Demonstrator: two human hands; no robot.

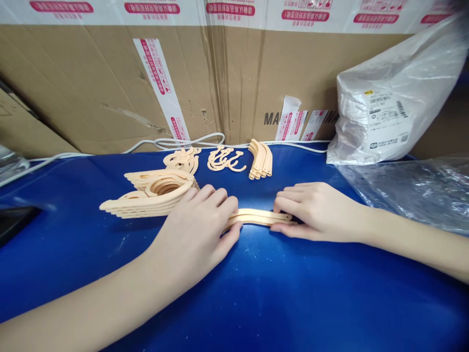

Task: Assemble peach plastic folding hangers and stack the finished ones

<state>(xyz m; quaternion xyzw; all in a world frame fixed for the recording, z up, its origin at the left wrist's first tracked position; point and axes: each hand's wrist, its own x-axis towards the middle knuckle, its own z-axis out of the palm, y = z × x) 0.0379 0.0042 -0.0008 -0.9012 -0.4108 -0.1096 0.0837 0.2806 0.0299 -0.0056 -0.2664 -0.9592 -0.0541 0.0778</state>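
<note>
Between my hands, low over the blue tabletop, lie a few stacked cream plastic hanger arms (256,216), long and slightly curved. My left hand (205,220) is closed round their left end, fingers over the top and thumb at the near side. At the right end, my right hand (311,211) pinches the tips between thumb and fingers. Left of my left hand sits a pile of cream hanger pieces (146,203), stacked and partly hidden by that hand. Farther back are cream hanger hooks (224,159) and a bundle of curved hanger arms (261,159).
More cream pieces (182,159) lie beside the hooks. A white cable (146,143) runs along the back, before a large cardboard box (242,73). At the right are a white plastic package (381,107) and clear plastic film (414,190). A dark object (14,222) sits at the left edge.
</note>
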